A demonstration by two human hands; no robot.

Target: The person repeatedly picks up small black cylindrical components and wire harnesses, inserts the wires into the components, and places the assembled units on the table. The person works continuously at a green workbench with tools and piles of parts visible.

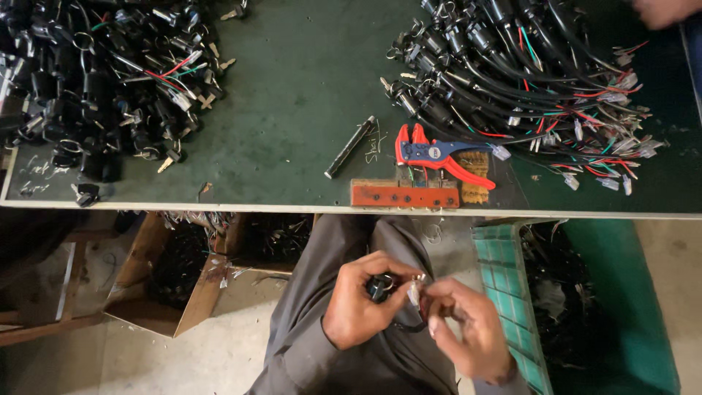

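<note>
Over my lap, below the table's front edge, my left hand (362,301) grips a small black lock switch (380,285) with a black cable. My right hand (468,322) pinches the white connector (414,292) at the end of its wires, close against the left hand. On the dark green table (292,110) lie a red and blue wire stripper (435,155), a red block with holes (404,195) and a black pen-like tool (349,147).
A heap of black switches with keys (102,80) covers the table's left end, and a heap of cabled switches with coloured wires (526,80) the right. Another person's hand (665,11) shows at top right. A cardboard box (183,271) and a green crate (578,307) stand below.
</note>
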